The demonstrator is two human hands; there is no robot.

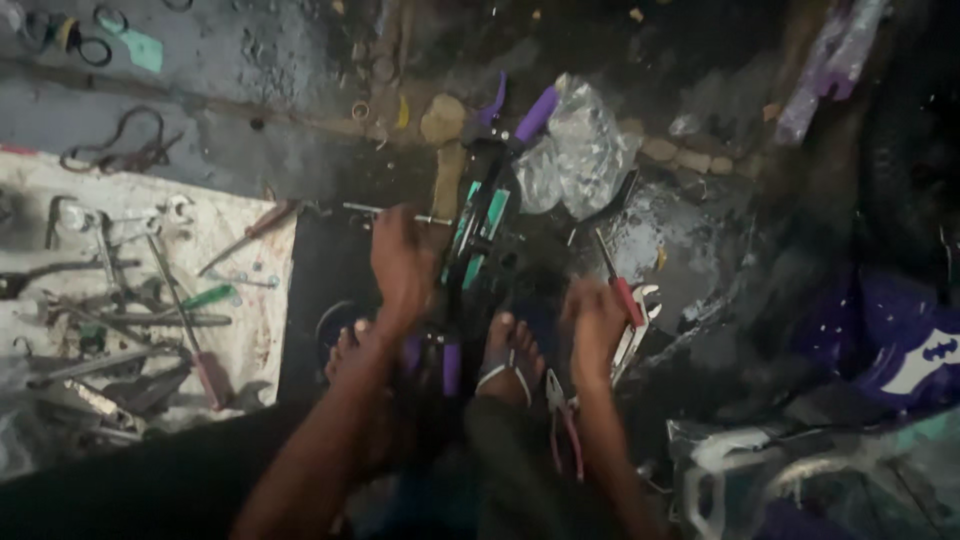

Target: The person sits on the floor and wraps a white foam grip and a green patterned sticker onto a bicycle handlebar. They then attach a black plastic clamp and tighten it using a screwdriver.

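Note:
A dark bicycle part (478, 240) with teal and purple trim lies on the grimy floor between my feet. My left hand (403, 262) rests on its left side, fingers curled near a thin metal rod (390, 212). My right hand (592, 322) is closed around a red-handled screwdriver (620, 285), beside an open-ended spanner (638, 325). Red-handled pliers (563, 418) lie by my right foot (508, 358). My left foot (350, 350) is partly hidden under my left arm.
A stained white cloth (250, 330) at the left holds several spanners, screwdrivers and other tools. A crumpled clear plastic bag (580, 150) lies behind the part. Purple and white bicycle pieces (900, 350) sit at the right. Rings and wire (100, 45) lie at the far left.

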